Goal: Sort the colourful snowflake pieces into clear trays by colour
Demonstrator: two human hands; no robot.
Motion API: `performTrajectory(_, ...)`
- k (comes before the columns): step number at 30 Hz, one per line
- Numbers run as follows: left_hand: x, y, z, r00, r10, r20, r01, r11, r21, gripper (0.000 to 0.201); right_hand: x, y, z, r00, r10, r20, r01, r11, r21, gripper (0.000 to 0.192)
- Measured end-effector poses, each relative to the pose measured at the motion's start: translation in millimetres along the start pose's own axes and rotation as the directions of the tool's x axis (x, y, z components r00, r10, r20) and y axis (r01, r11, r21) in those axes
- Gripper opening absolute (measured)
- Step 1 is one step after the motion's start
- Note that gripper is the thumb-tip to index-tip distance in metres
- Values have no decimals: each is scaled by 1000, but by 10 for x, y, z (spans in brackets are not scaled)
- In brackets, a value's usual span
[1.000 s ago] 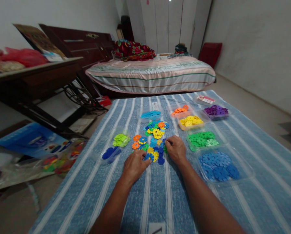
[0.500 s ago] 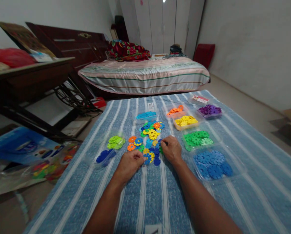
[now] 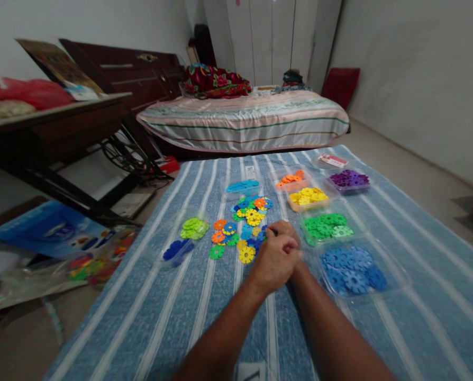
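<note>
My left hand [image 3: 278, 260] crosses over my right wrist, its fingers closed in a pinch; whatever they hold is hidden. Behind it, my right hand [image 3: 287, 229] is partly covered, fingers curled, with a small dark spot at the fingertips that I cannot make out. Close to both hands lies a loose pile of flower-shaped plastic discs, with a yellow disc [image 3: 246, 254] at its near edge. A green disc [image 3: 216, 251] and orange discs [image 3: 218, 237] lie to the left. Further back, more yellow discs [image 3: 253, 216] overlap blue and green ones.
Clear tubs hold blue discs [image 3: 349, 267], green discs [image 3: 324, 227], yellow discs [image 3: 308, 196], orange discs [image 3: 290, 179], purple discs [image 3: 349, 179] and light blue discs [image 3: 242, 186]. Lime discs [image 3: 194, 228] and dark blue discs [image 3: 178, 248] sit left. A bed [image 3: 240, 121] stands beyond.
My left hand has moved right, from the blue disc at the pile's near edge to over my right wrist. That blue disc no longer shows there. The view has shifted slightly.
</note>
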State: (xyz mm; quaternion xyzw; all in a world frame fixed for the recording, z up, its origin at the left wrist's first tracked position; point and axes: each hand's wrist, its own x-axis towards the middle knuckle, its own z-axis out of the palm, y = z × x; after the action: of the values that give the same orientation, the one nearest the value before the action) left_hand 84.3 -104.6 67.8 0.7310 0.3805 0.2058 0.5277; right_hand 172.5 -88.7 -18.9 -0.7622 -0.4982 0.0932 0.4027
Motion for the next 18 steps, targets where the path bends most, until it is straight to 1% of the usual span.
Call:
performTrajectory(2, 5, -139, -204, 998, -1, -59, 8, 993, 120, 8, 21, -20, 2, 1000, -1, -6, 1, 1000, -5, 14)
performTrajectory(4, 7, -288, -441, 991, 2, -137, 34, 966, 257, 12, 27, -44, -3, 1000, -2, -30, 1, 1000, -17, 16)
performTrajectory(6, -2, -422, -647, 978, -5, -210, 88, 917, 388, 14, 22, -64, -12, 999, -6, -51, 5, 1000, -22, 18)
performTrajectory(8, -25, -523, -781, 969, -33, -243, 153, 857, 493, 13, 13, -74, -21, 998, -15, -56, 14, 1000, -21, 19)
performTrajectory(11, -78, -604, -838, 968, -77, -241, 207, 789, 579, 11, 5, -77, -34, 998, -22, -55, 21, 999, -27, 18)
performTrajectory(16, -143, -607, -785, 970, -60, -235, 203, 731, 652, 16, 0, -80, -46, 998, -26, -50, 24, 999, -35, 18)
performTrajectory(18, -148, -596, -779, 974, -62, -217, 194, 721, 666, 17, -1, -81, -46, 998, -24, -50, 22, 999, -35, 17)
